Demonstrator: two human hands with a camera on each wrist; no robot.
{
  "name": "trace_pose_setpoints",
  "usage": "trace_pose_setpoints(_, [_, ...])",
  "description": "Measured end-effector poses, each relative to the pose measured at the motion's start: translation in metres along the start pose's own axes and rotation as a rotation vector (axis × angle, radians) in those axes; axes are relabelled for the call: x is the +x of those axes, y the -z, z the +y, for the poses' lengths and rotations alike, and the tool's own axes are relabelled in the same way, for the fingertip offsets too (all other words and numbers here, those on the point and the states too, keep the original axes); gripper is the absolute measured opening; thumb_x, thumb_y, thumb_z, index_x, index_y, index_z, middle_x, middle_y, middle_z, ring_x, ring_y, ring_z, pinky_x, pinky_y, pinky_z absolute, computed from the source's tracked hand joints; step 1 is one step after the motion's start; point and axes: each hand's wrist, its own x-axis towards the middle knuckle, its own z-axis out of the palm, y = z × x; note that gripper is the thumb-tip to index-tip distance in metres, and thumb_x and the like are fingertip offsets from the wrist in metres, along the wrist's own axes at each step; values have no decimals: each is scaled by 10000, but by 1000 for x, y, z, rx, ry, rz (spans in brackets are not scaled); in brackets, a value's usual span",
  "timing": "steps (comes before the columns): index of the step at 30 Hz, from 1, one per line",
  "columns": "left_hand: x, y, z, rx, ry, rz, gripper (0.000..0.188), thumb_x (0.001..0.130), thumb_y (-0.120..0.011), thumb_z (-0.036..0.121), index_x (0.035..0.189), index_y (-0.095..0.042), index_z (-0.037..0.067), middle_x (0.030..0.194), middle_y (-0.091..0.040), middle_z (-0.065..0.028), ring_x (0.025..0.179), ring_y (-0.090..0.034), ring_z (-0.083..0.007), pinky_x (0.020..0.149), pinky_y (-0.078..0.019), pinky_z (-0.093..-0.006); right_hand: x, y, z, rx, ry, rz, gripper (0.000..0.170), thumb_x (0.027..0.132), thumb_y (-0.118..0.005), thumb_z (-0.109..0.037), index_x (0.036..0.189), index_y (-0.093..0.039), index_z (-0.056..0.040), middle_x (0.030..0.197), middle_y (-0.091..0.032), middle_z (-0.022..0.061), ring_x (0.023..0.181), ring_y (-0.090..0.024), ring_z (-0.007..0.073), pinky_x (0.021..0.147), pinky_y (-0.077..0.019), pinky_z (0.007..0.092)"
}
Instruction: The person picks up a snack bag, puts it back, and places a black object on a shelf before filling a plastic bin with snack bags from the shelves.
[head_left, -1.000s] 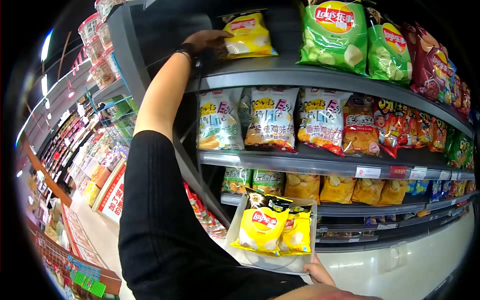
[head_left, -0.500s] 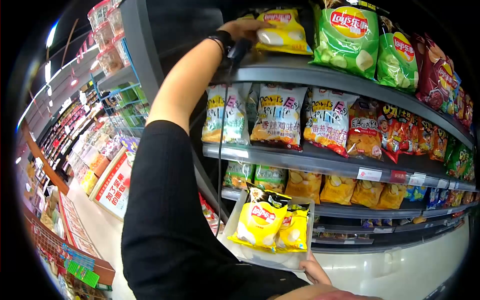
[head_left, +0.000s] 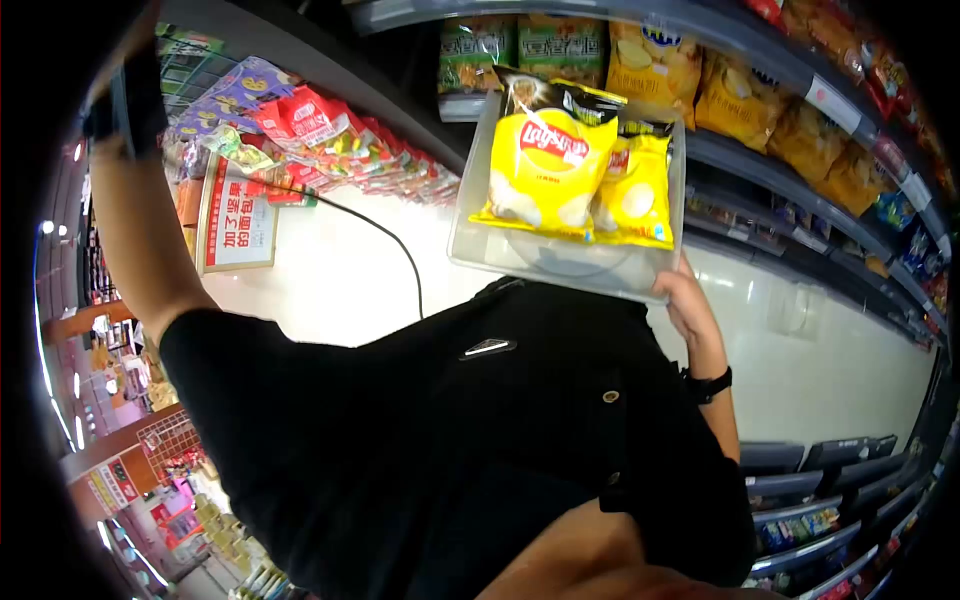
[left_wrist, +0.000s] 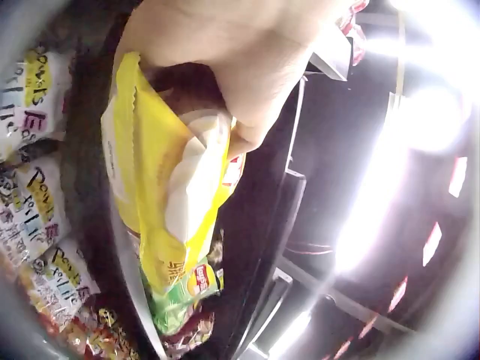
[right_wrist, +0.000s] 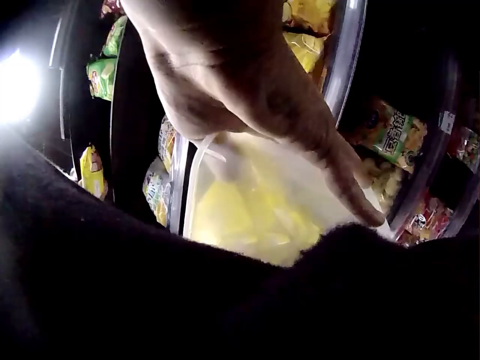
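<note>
In the left wrist view my left hand (left_wrist: 225,45) grips a yellow bag of chips (left_wrist: 154,180) at its near end, thumb on one side. The bag points away from the hand along the top shelf. In the head view my left arm (head_left: 140,230) reaches to the upper left, its hand blurred at the edge. My right hand (head_left: 690,305) grips the lower right corner of a clear plastic bin (head_left: 545,258). Inside the bin stand a larger yellow Lay's chip bag (head_left: 550,170) and a smaller yellow bag (head_left: 637,195) beside it.
Shelves of snacks rise behind the bin, with orange chip bags (head_left: 745,100) and green packets (head_left: 560,50). A green Lay's bag (left_wrist: 180,300) lies past the yellow one. Red packets (head_left: 310,120) hang at left, near a black cable (head_left: 400,240) and a sign (head_left: 240,220).
The head view has tilted down, so the upper shelves have left it. My left hand has shifted to the picture's upper left edge. The right hand still holds the bin.
</note>
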Motion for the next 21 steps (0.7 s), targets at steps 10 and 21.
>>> trace_pose_setpoints(10, [-231, 67, -117, -311, 487, -321, 423, 816, -669, 175, 1186, -583, -9, 1134, -635, -120, 987, -623, -230, 887, -506, -372, -10, -15, -20, 16, 13, 7, 870, 691, -488, 14, 1524, -252, -71, 1255, -497, 59, 1040, -472, 145, 862, -405, 216])
trace_pose_setpoints(21, [-345, -1, -122, -233, 816, -752, 611, 717, -764, -49, 1252, -475, 0, 1150, -633, -80, 1048, -609, -150, 924, -498, -304, -8, -15, -17, 15, -1, 54, 873, 693, -468, 35, 1531, -246, -74, 1179, -511, 38, 932, -484, 99, 763, -426, 192])
